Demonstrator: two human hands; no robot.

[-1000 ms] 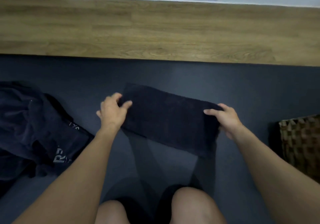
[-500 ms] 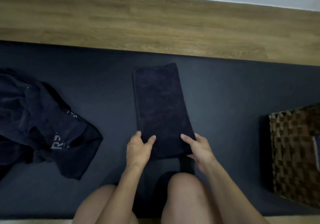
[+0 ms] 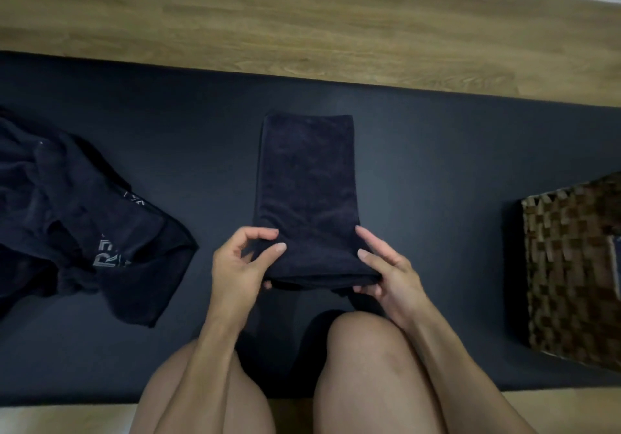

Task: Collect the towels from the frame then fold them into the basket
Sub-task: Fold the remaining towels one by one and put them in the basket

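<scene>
So, far left on the dark mat point(image 3: 437, 151) there's a crumpled heap of dark towels point(image 3: 67, 218), unfolded, with some pale lettering showing on one edge. It sits well apart from everything else.

Moving toward the middle, the left hand point(image 3: 240, 262) has its grip clenched on the near-left corner of the folded dark towel point(image 3: 307, 191): thumb on top, fingers curled around the edge, one fingertip peeking out underneath. That towel is folded into a long narrow strip running straight away from the person, lying flat on the mat at its far end, with the near end lifted a bit so you can see the stacked layers along that edge.

Then the right hand point(image 3: 386, 269) is doing the mirror image, pinching the near-right corner of the same towel, thumb on top and fingers under it. Both forearms come in over the person's bare knees point(image 3: 366, 343) at the bottom of the view.

Over on the far right, a brown woven basket point(image 3: 571, 265) sits on the mat, partly cut off by the frame edge, well apart from the towel. Can't really tell what's inside it. Beyond the mat, wooden floor point(image 3: 302, 20) runs across the top.
</scene>
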